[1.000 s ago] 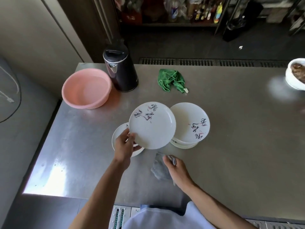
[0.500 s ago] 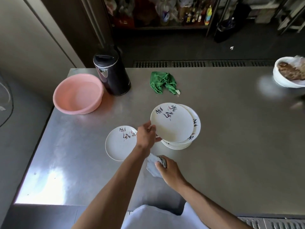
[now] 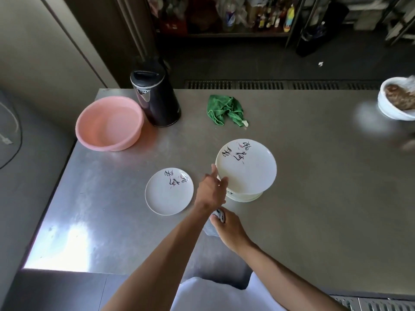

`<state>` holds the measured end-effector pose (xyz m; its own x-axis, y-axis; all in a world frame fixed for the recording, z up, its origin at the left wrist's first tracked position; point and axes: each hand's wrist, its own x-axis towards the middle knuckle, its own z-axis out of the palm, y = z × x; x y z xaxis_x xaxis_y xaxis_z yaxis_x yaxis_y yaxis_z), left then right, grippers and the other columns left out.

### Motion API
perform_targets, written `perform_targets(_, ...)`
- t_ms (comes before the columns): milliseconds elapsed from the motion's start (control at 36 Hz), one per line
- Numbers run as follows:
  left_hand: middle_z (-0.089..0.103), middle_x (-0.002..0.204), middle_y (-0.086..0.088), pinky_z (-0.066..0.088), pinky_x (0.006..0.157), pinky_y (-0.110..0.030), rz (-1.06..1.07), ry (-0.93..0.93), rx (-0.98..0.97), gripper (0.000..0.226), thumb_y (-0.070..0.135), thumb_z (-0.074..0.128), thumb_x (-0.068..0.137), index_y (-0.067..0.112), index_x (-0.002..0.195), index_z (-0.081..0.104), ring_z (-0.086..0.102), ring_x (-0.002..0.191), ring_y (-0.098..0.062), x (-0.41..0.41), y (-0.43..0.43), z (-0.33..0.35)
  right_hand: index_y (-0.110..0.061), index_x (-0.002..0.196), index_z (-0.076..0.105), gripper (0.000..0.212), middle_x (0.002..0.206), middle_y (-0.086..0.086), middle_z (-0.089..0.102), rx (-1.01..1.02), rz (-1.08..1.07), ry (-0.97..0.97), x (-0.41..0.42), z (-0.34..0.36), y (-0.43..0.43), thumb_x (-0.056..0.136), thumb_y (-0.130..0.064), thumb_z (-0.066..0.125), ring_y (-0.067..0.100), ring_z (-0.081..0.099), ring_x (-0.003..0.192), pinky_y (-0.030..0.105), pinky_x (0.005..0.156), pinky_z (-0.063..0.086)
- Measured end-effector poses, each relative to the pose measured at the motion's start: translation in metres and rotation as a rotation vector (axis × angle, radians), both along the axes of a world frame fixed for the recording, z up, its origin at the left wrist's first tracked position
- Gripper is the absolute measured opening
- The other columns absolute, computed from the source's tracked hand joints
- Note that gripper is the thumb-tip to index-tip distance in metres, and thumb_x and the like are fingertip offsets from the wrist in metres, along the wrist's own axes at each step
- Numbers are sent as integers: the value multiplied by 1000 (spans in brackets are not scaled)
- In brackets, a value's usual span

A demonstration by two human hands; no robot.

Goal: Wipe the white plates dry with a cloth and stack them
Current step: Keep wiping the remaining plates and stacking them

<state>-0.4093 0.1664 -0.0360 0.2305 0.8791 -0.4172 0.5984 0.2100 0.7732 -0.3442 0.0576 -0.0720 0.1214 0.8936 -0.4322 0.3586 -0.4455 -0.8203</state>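
Note:
A stack of white plates (image 3: 246,171) with black brush lettering stands mid-table. My left hand (image 3: 212,189) is at the stack's left edge, its thumb and fingers fairly straight and touching the rim of the top plate, which lies flat on the stack. One more white plate (image 3: 169,191) lies alone on the table to the left of the stack. My right hand (image 3: 229,230), close to me below the stack, grips a bunched grey cloth (image 3: 212,226), and my left wrist partly hides that cloth.
On the steel table (image 3: 314,187) a pink basin (image 3: 110,123) and a black kettle (image 3: 155,95) stand at the back left. A green cloth (image 3: 225,110) lies at the back. A white bowl of food (image 3: 398,99) sits at the far right edge.
My left hand carried a plate from the left side over to the stack and laid it on top. That uncovered the single plate on the left. My right hand kept the cloth.

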Motion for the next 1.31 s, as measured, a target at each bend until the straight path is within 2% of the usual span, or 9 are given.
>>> perform_targets(83, 62, 122, -26, 54, 98, -48, -4, 45, -52, 72, 45, 43, 106, 8, 161, 15, 63, 116, -40, -11, 0, -7, -24, 80, 57, 16, 77, -2, 64, -52, -27, 20, -5, -3, 6, 94, -22, 49, 11, 58, 74, 18, 65, 41)
perform_targets(222, 60, 75, 5, 61, 81, -46, 484, -46, -92, 53, 29, 52, 102, 11, 151, 44, 68, 77, -28, -71, -8, -37, -17, 99, 66, 14, 87, -8, 66, -152, -101, 59, -13, -8, 13, 97, -19, 52, 12, 62, 84, 25, 75, 46)
perform_targets(389, 60, 133, -22, 53, 100, -54, 869, 7, -247, 52, 16, 55, 100, 3, 149, 42, 62, 117, -42, -154, -17, -77, -13, 75, 50, 21, 58, -7, 39, -208, -141, 33, -20, -8, 14, 95, -18, 52, 11, 36, 53, 24, 48, 34)
perform_targets(722, 67, 79, -20, 58, 77, -49, 805, 147, -304, 16, 11, 65, 91, -4, 87, 71, 68, 77, -37, -185, -10, -106, -2, 83, 55, 22, 58, -5, 40, -260, -147, 13, -29, -9, 14, 97, -18, 51, 18, 42, 55, 20, 41, 32)
perform_targets(833, 60, 73, -15, 52, 68, -41, 791, 52, -323, 11, 2, 59, 88, 0, 79, 65, 57, 73, -26, -191, -14, -112, 3, 85, 54, 24, 63, -2, 44, -241, -179, 21, -29, -9, 14, 97, -17, 51, 15, 45, 63, 27, 55, 37)
perform_targets(944, 61, 88, -14, 57, 79, -43, 825, -140, -321, 7, -4, 47, 90, -2, 89, 53, 62, 86, -31, -190, -16, -110, -1, 82, 57, 25, 58, -8, 46, -196, -249, 39, -31, -9, 14, 97, -20, 53, 15, 46, 62, 27, 58, 40)
perform_targets(1083, 59, 114, -17, 63, 64, -31, 786, -368, -353, 42, -12, 40, 94, 9, 131, 40, 66, 101, -32, -186, -35, -94, -22, 85, 64, 18, 62, -21, 62, -16, -357, 61, -31, -11, 13, 100, -20, 55, -3, 55, 59, 10, 55, 41)
perform_targets(1222, 57, 130, -32, 57, 90, -56, 695, -397, -395, 60, -15, 36, 96, 11, 150, 33, 59, 119, -50, -169, -66, -78, -38, 117, 62, 27, 109, -42, 62, 168, -348, 90, -28, -7, 12, 101, -18, 53, -19, 55, 108, -2, 87, 36)
perform_targets(1306, 58, 129, -34, 55, 93, -60, 612, -393, -454, 64, -16, 35, 96, 13, 153, 33, 59, 118, -52, -154, -88, -72, -44, 125, 56, 33, 114, -40, 60, 151, -261, 52, -24, -15, 5, 100, -21, 54, -18, 53, 111, 0, 89, 36)
